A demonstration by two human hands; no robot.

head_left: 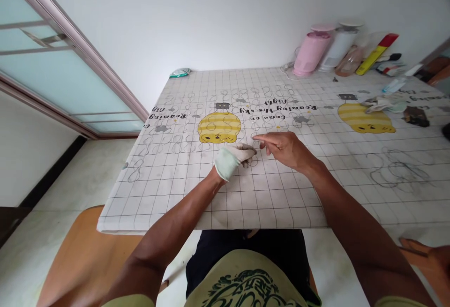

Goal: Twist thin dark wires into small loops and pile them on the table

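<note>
- Wire loop (253, 153): thin, lies flat on the tabletop (281, 194), just right of the yellow print (219, 128); likely light, springy, easily bent; best pinched at its edge
- Left hand (234, 158), white-gloved: fingertips pressed together on the loop
- Right hand (284, 146), bare: index finger extended, touching the loop; grip half spread, holding nothing
- Pink jug (311, 54) far behind the print, by the wall
</note>
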